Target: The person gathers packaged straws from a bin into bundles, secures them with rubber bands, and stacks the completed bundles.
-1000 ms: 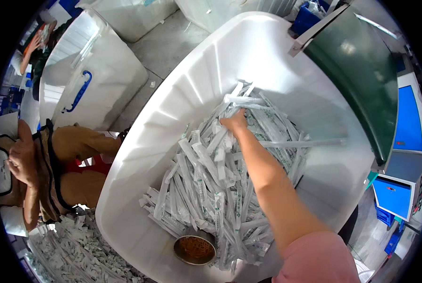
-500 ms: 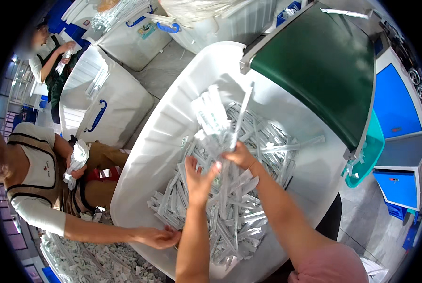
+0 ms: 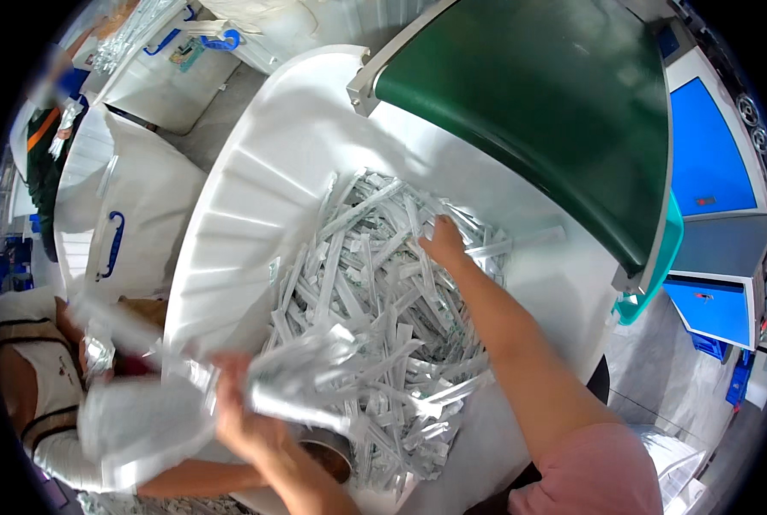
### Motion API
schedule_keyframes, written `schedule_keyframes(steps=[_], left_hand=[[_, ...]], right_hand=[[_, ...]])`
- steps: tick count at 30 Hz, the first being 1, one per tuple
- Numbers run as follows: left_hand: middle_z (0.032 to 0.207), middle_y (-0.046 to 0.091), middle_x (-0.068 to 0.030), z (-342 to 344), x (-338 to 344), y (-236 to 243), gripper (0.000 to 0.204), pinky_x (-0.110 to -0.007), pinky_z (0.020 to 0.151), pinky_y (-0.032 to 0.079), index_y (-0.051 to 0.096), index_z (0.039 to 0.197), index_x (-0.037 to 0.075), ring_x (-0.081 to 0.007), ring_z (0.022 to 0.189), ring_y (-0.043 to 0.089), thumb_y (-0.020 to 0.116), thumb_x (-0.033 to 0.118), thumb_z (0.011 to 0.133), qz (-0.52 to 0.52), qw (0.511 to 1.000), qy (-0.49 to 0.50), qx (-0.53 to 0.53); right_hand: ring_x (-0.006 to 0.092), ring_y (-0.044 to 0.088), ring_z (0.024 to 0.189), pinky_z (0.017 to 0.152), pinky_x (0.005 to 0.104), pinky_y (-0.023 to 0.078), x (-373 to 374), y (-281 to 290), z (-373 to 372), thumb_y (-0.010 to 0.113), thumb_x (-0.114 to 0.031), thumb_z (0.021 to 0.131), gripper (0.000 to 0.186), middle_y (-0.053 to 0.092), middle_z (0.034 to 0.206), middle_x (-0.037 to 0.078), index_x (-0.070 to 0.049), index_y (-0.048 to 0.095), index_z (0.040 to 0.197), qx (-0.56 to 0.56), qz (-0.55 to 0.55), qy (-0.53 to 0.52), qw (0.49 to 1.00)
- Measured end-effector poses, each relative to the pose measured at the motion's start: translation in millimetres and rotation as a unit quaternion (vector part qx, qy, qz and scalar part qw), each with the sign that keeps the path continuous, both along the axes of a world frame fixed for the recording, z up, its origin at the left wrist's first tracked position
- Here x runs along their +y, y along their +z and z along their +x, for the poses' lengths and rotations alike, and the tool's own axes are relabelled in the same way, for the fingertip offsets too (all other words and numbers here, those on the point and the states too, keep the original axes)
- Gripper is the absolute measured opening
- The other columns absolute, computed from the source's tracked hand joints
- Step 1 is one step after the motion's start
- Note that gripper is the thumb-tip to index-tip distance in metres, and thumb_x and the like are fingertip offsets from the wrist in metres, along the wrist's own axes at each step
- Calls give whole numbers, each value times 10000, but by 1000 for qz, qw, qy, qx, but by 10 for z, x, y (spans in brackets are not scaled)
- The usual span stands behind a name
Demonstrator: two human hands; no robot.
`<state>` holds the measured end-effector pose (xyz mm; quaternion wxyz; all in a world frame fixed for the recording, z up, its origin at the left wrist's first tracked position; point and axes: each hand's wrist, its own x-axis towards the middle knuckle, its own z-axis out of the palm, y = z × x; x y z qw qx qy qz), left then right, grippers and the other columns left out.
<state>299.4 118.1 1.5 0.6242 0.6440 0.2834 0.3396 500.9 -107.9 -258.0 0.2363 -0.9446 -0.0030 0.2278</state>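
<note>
A large white tub [image 3: 229, 197] holds a heap of long, thin, clear-and-white plastic packets [image 3: 375, 283]. My left hand [image 3: 242, 412] is closed round a bundle of packets [image 3: 302, 378] at the tub's left side; the bundle is smeared by motion and sticks out on both sides of the hand. At the far part of the heap, my right hand [image 3: 446, 245] touches the packets with bent fingers; what is between its fingertips is hidden.
A green conveyor belt [image 3: 529, 112] overhangs the tub's far right edge, with a teal bin [image 3: 662, 266] beside it. At left, a co-worker's arm [image 3: 199, 478] reaches behind my left forearm. White bins [image 3: 143, 206] stand farther left. A round brownish object [image 3: 328, 455] lies by my left wrist.
My left hand has swung left with the bundle, away from my right hand. My right hand has moved away from the bundle to the far heap. The whole view has shifted.
</note>
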Motion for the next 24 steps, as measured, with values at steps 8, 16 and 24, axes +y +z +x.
schedule_keyframes(steps=[8,16,24], left_hand=[[910,557,-89,-374,-72,513,358,-340,765,417,529,1005,1,-201,866,523,564,278,781,-120,956,-137,-230],[888,564,-81,-210,-372,347,255,-298,661,417,528,987,43,-182,785,550,576,182,778,-424,757,-412,-277],[840,563,-38,-686,-552,664,186,-247,577,399,530,931,96,-137,699,552,602,82,760,-447,739,-434,-255]], right_hand=[[316,332,1194,941,390,344,-221,-411,39,757,-515,445,1153,327,1294,202,2,186,1303,12,-193,50,980],[301,550,947,801,383,443,117,-371,-73,749,-354,519,601,573,988,177,-12,543,968,26,-121,33,992],[312,583,847,745,400,459,99,-33,-248,700,-207,627,502,592,910,136,-45,453,1033,25,-141,47,989]])
